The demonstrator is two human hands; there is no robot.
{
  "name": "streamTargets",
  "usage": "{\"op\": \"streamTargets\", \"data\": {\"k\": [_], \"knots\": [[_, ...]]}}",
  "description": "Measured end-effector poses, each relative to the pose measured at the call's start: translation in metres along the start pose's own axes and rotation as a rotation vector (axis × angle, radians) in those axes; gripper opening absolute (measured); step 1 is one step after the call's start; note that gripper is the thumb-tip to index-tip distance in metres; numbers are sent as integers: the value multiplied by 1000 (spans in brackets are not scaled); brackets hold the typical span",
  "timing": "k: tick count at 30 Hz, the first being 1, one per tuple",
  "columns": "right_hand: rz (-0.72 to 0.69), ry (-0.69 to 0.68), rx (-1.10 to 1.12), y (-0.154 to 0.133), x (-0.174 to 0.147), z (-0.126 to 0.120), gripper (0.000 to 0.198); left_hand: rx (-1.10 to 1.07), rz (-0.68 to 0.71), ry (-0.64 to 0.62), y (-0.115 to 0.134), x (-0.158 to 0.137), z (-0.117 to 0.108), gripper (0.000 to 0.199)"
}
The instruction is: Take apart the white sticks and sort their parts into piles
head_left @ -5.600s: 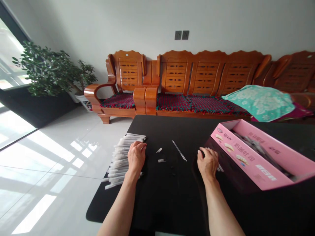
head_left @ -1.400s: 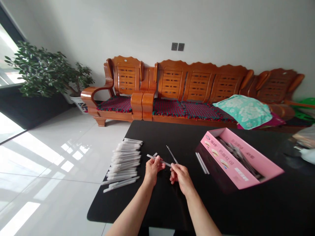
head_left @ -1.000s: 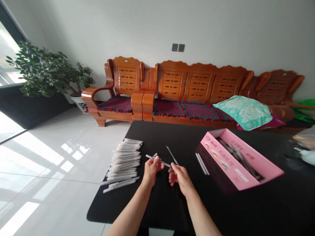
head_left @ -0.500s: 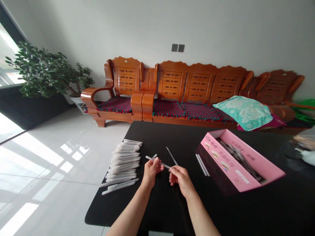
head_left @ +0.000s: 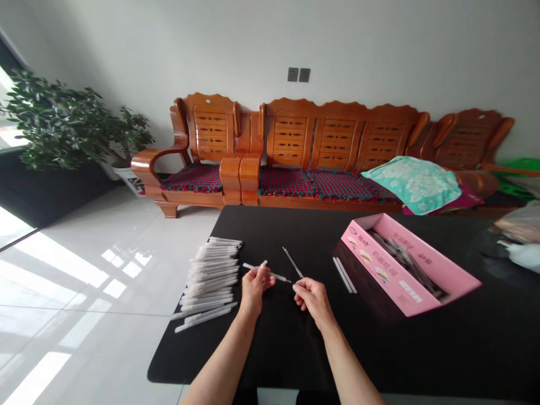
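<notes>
My left hand pinches a slim white pen-like tube that slants down to the right. A narrow tip shows at its right end, just short of my right fingers. The end of another white tube shows behind my left fingertips. My right hand is closed in a pinch; anything between its fingertips is too small to make out. Thin grey rods reach up from beside its knuckles; whether it touches them I cannot tell. To the left lies a stack of white tubes with dark right ends.
A pink open box with dark slender pieces stands at the right on the black table. Two white tubes lie left of it. A plastic bag is at the far right. Beyond stands a wooden sofa.
The tube in my left hand has moved slightly away from my right fingers, so its narrow tip now shows. The whole view has shifted a little.
</notes>
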State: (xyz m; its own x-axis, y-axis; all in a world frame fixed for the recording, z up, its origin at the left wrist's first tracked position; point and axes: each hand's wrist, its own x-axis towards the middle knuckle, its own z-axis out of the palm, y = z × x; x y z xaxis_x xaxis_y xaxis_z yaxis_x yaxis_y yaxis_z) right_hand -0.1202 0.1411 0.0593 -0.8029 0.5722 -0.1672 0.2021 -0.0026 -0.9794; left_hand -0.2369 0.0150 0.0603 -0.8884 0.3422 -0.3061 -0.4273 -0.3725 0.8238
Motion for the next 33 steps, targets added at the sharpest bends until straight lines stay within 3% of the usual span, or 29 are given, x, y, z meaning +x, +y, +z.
{"op": "streamTargets", "data": {"k": [6,9,15,20,25,30,33], "knots": [[-234,120,-705,4,-7,13,13,-11,-12,-15,1,-6,2,50],[-254,142,-853,4,-9,17,15,-8,-15,-26,1,-8,1,50],[-243,183,-687,-1,-8,10,24,16,3,-33,1,-9,-1,51],[-337,90,-544,-10,-15,3,24,26,-4,-47,-1,-11,3,51],[-318,66,-422,-6,-19,-26,27,37,41,-30,8,-9,4,50],[-147,161,-315,14,-17,-65,31,16,150,35,23,-1,1,49],[-121,297,-394,20,-15,-72,31,7,168,46,24,-1,1,47]]}}
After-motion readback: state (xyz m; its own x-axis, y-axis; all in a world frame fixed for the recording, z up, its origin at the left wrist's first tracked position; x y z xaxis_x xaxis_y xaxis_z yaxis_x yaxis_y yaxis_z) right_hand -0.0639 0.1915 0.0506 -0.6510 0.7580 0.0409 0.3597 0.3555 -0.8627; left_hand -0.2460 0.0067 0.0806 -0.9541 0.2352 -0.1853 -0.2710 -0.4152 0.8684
